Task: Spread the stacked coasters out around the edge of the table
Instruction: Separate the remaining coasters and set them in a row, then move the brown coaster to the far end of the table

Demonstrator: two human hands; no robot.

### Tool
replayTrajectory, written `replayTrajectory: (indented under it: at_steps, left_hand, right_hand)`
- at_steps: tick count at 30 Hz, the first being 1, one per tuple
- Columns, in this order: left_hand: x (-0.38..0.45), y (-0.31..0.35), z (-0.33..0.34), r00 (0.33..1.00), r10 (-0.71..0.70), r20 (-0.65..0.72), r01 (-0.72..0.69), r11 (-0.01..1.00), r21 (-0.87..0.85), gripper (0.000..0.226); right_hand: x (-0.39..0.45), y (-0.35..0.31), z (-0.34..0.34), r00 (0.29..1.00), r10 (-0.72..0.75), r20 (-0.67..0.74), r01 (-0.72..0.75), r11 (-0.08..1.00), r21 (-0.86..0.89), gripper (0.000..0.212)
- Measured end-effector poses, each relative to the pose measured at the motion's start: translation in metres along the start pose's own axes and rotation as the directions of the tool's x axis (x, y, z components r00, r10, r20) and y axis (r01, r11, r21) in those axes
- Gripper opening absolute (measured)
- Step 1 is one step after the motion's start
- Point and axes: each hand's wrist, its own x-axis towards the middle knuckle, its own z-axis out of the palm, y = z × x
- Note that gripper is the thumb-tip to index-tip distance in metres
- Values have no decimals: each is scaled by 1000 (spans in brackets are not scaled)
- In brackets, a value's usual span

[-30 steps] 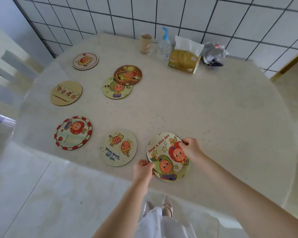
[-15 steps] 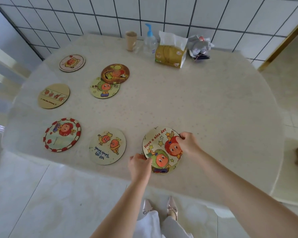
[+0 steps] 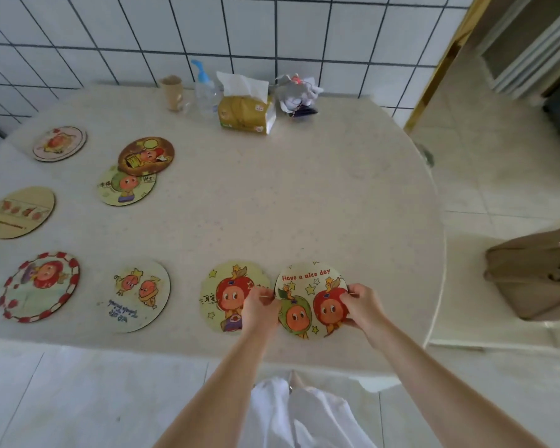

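Observation:
Round cartoon coasters lie on a pale speckled table [image 3: 272, 205]. At the front edge both hands pinch the "Have a nice day" coaster [image 3: 307, 297]: my left hand [image 3: 261, 307] on its left rim, my right hand [image 3: 362, 305] on its right rim. Just left of it lies a coaster with one red-headed figure [image 3: 227, 295], partly under my left hand. Further left are a two-figure coaster [image 3: 136, 294] and a red-bordered coaster [image 3: 39, 286]. A plain tan coaster [image 3: 21, 211] and a pink coaster [image 3: 59, 143] follow the left edge. A brown coaster [image 3: 146, 155] overlaps a green coaster [image 3: 123, 187].
At the back by the tiled wall stand a paper cup [image 3: 172, 92], a pump bottle [image 3: 205, 90], a tissue pack [image 3: 246, 109] and a crumpled bag [image 3: 298, 92]. A brown bag [image 3: 537, 276] sits on the floor at the right. The table's right half is bare.
The two overlapping front coasters have come apart: the "Have a nice day" coaster moved right in both hands, uncovering the single-figure coaster on its left. The view shifted right.

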Motion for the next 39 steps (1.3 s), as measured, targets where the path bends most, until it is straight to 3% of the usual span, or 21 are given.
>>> replayTrajectory:
  at_steps: [6,12,15,18,21,30,39]
  left_hand:
    - [5,8,40,993,100,67,-109,984,143,19]
    - [10,11,50,987,122,103,-145,959,244,37]
    - [13,13,48,986,133,98,-155,953,262,37]
    - [18,17,39,986,151,76,-166,949,266,31]
    - [23,22,24,992,117,49,-126,963,237,29]
    - [61,41,-63,989,103,-110,-93,991,95,22]
    - [165,65,-205,978,87,-190,-73,994,83,20]
  right_hand:
    - [3,36,-31,995,100,24,-102,990,93,16]
    - [9,40,-43,980,181,80,-176,982,-62,28]
    - [10,39,-50,968,201,150,-158,954,-255,18]
    - [13,29,-54,991,123,47,-81,855,-513,24]
    - [19,5,-49,999,19,43,10,802,-598,24]
    - [29,-100,34,956,-115,269,247,808,-535,26]
    - [56,-211,176,927,-180,330,337,786,-519,20]
